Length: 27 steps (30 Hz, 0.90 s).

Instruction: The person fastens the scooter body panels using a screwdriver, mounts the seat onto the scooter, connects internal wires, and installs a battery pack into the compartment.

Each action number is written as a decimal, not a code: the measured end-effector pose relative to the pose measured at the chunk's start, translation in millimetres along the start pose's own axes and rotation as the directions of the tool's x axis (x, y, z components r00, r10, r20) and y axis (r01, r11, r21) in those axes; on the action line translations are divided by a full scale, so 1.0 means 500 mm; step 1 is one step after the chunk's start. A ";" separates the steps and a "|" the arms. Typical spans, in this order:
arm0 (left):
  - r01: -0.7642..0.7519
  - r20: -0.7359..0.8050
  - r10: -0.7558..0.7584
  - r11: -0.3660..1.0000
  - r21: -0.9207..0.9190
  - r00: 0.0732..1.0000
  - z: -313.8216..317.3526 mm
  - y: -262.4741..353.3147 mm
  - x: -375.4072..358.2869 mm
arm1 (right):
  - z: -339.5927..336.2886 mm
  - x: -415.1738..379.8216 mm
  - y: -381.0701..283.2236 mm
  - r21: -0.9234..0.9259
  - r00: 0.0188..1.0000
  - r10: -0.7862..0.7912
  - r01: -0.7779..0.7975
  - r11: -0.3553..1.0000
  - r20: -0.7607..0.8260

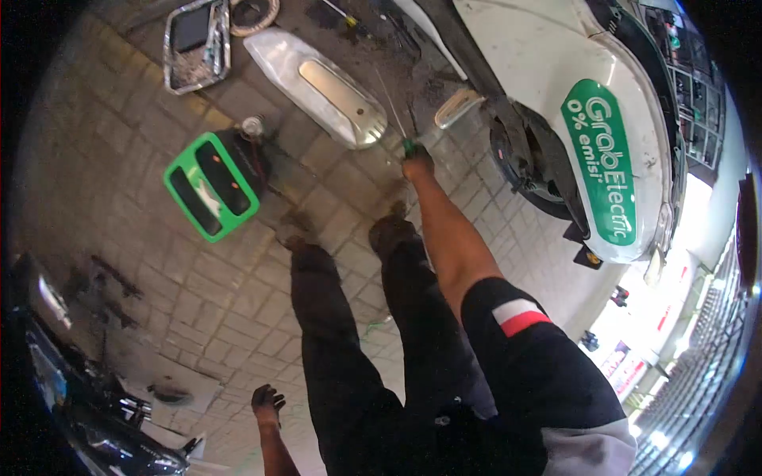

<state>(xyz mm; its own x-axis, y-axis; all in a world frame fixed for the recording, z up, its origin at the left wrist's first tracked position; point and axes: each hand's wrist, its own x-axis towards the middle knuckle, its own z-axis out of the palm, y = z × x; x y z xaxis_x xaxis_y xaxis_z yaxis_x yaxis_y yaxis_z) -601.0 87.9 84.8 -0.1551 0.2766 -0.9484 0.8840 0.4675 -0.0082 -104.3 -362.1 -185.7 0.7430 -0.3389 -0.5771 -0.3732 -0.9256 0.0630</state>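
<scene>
Reaching forward, my right hand (418,164) is closed around the green handle of a long thin screwdriver (394,109), whose shaft points up and away. Just left of that tool, a silver-white body panel (317,87) lies on the paving. A smaller pale cover piece (459,108) rests to the right of the hand, near the scooter. My left hand (268,403) hangs low at my left side, fingers loosely bent and apart, with nothing visible in it.
The white scooter (540,47) with a green "Grab Electric" sticker stands at the right. A green and black box (213,186) sits on the paving. A metal tray (196,47) of tools and a ring-shaped part (252,14) lie farther back. Dark vehicle parts (87,412) fill the lower left.
</scene>
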 end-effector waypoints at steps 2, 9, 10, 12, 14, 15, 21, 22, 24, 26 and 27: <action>0.081 -0.077 -0.080 0.997 0.006 0.994 0.004 -0.039 0.016 | -0.057 -0.004 -0.055 -0.090 0.975 0.152 -0.139 0.986 0.160; 0.009 -0.016 -0.009 1.000 -0.013 1.000 0.011 -0.115 0.049 | 0.038 -0.017 -0.017 -0.029 0.947 0.300 -0.305 0.952 -0.117; -0.029 -0.021 0.029 0.999 -0.017 0.999 0.018 -0.098 0.046 | 0.049 -0.050 -0.010 -0.171 0.985 0.172 -0.170 0.970 -0.004; 0.015 -0.050 -0.017 1.000 -0.025 0.999 0.031 -0.065 0.034 | 0.064 -0.134 -0.004 -0.171 0.995 -0.049 0.062 0.983 0.084; 0.010 -0.042 -0.011 1.000 -0.005 0.999 0.041 -0.036 0.025 | 0.222 -0.173 0.059 -0.076 0.982 -0.175 0.180 0.981 0.069; -0.022 -0.043 0.022 1.000 -0.004 0.999 0.041 -0.018 0.022 | 0.110 -0.262 0.010 -0.077 0.924 -0.183 0.221 0.972 0.336; -0.213 0.006 0.212 0.977 0.012 0.977 0.019 0.124 -0.061 | -0.006 -0.494 -0.130 0.121 0.797 -0.212 0.175 0.977 0.565; -0.240 0.002 0.240 0.971 0.022 0.971 0.015 0.165 -0.075 | -0.019 -0.510 -0.145 0.151 0.812 -0.231 0.177 0.973 0.536; -0.376 0.008 0.377 0.923 0.076 0.926 0.020 0.266 -0.148 | -0.048 -0.536 -0.171 0.061 0.766 -0.352 0.381 0.923 0.538; -0.603 0.124 0.602 0.718 0.348 0.788 0.035 0.377 -0.246 | -0.169 -0.564 -0.199 0.194 0.788 -0.355 0.297 0.935 0.503; -0.645 0.181 0.644 0.620 0.447 0.744 0.046 0.438 -0.298 | -0.273 -0.577 -0.202 0.344 0.814 -0.321 0.160 0.925 0.485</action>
<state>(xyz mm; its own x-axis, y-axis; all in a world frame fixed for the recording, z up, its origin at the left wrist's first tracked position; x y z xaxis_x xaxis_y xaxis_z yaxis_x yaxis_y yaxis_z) -374.2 129.9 216.9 0.5334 0.3550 -0.7678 0.8451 -0.2635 0.4652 -205.2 -194.1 85.3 0.4551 0.1030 -0.8845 -0.4178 -0.8525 -0.3142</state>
